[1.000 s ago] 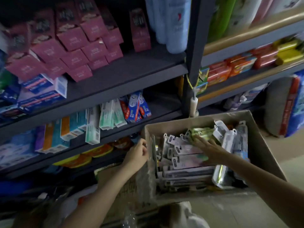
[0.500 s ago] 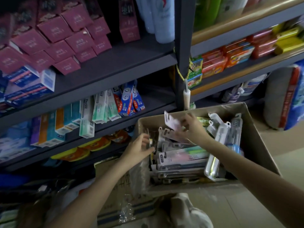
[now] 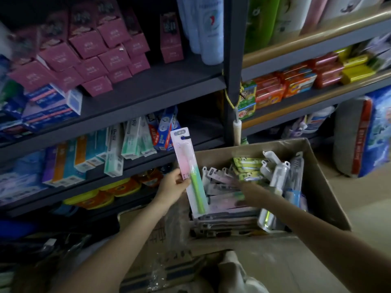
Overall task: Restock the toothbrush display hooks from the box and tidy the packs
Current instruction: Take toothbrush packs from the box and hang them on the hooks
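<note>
1. Head view, the key relation: left hand (image 3: pixel 172 188) grasping one toothbrush pack (image 3: pixel 189 170) by its left edge near mid-length, thumb on the front. Long axis near upright, leaning slightly left at the top; hang-hole end above the hand, handle end below it, overlapping the near-left corner of the box (image 3: pixel 321 187).
2. Same view, the stock: remaining packs (image 3: pixel 224 199) lying flat and stacked inside the box, just right of the left hand and directly under the right hand (image 3: pixel 243 186); long axes mostly crosswise, hang tabs pointing toward the left hand's side. Green packs (image 3: pixel 247 168) just beyond the right hand, clear cased brushes (image 3: pixel 275 180) to its right.
3. Same view, the right hand: reaching low into the box, smeared by motion blur; touching the stack, by the look of it, but cannot tell whether released or closed on a pack.
4. Judgement: display hooks not visible anywhere here, so direction of the hanging move unknown; left hand nearer the shelf (image 3: pixel 148 85), and the held pack already tab-up, suited to threading onto a hook.
</note>
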A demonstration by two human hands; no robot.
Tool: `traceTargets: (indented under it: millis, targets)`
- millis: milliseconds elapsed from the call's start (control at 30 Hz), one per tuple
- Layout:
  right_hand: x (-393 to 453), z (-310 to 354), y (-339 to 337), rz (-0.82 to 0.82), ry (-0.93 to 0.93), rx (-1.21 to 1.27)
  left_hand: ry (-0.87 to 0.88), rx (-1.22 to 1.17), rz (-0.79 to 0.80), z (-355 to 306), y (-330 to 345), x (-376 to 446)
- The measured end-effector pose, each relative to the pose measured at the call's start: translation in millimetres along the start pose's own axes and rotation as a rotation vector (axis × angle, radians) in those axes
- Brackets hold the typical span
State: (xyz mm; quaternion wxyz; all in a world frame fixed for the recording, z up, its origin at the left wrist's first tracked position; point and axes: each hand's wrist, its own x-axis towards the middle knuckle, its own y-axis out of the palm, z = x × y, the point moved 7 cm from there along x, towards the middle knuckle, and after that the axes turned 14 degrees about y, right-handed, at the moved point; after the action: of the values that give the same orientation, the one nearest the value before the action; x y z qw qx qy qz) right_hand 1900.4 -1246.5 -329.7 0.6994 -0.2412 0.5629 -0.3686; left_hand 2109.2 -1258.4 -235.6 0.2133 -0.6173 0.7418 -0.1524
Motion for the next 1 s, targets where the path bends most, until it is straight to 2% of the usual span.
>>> traceTargets:
  millis: [33,67,133,200,267,367,500,700,833,900,1000]
  targets:
    - [2.4,-3.6,19.1,-0.006,0.005,-0.195,-0.024,-0.028,-0.005,4.4,-6.7,-4.8]
    - [2.1,-3.5,28.3,-0.045,0.009,-0.275,-0.039,-0.045,-0.009,7.7,-13.2,-9.2]
    - [0.5,2.5,27.6,-0.100,-0.006,-0.225,-0.056,-0.049,-0.012,12.4,-25.3,-14.8]
    - [1.6,6.8,5.3,-0.107,0.022,0.018,-0.064,-0.074,-0.032,14.2,-37.9,-17.1]
    - [-5.5,14.2,-36.7,-0.177,0.030,0.380,-0.069,-0.143,-0.064,11.7,-51.7,-17.9]
    - [-34.0,48.6,-97.1,-0.213,-0.122,0.720,-0.048,-0.268,-0.071,-1.3,-73.1,-17.6]
    - [-74.3,112.3,-151.9,-0.156,-0.318,1.033,0.101,-0.284,-0.110,-37.8,-118.5,-12.3]
    - [-103.1,187.8,-191.0,0.001,-0.399,1.313,0.316,-0.163,-0.195,-81.8,-209.0,-35.9]
    - [-134.0,259.5,-226.6,0.005,-0.591,1.304,0.391,-0.112,-0.275,-96.4,-287.4,-56.7]
    - [-148.9,296.0,-243.9,-0.026,-0.670,1.224,0.422,-0.125,-0.331,-104.4,-328.4,-63.1]
    - [-163.3,348.2,-268.4,-0.130,-0.687,1.041,0.476,-0.080,-0.385,-115.2,-384.8,-72.8]
